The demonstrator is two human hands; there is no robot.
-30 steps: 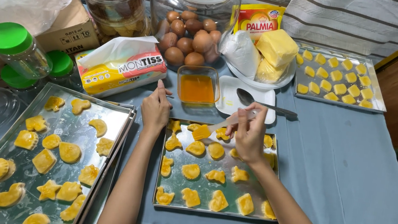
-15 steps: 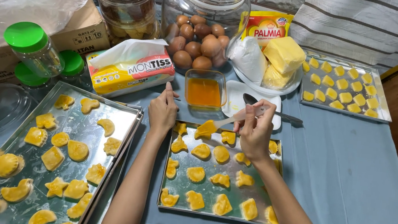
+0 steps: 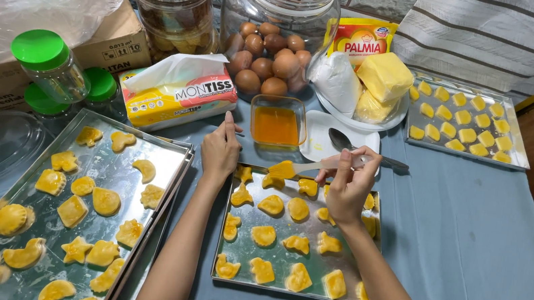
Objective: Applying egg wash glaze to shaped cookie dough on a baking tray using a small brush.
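My right hand (image 3: 349, 186) grips a small pastry brush (image 3: 309, 167) whose yellow-coated tip rests over a cookie at the far edge of the middle baking tray (image 3: 224, 275). That tray carries several rows of glazed yellow cookies (image 3: 263, 235). My left hand (image 3: 220, 151) lies on the tray's far left corner, fingers loosely curled, steadying it. Just beyond the brush stands a small square dish of orange egg wash (image 3: 276, 125).
A second tray of shaped cookies (image 3: 146, 138) lies at the left, a third tray (image 3: 517, 145) at the far right. Behind are a tissue box (image 3: 175, 95), a jar of eggs (image 3: 275, 29), a butter plate (image 3: 376, 89), a spoon on a white dish (image 3: 349, 143) and green-lidded jars (image 3: 47, 62).
The brush tip has moved left along the tray's far row, from near the spoon dish toward the egg-wash dish. My left hand stays on the tray corner.
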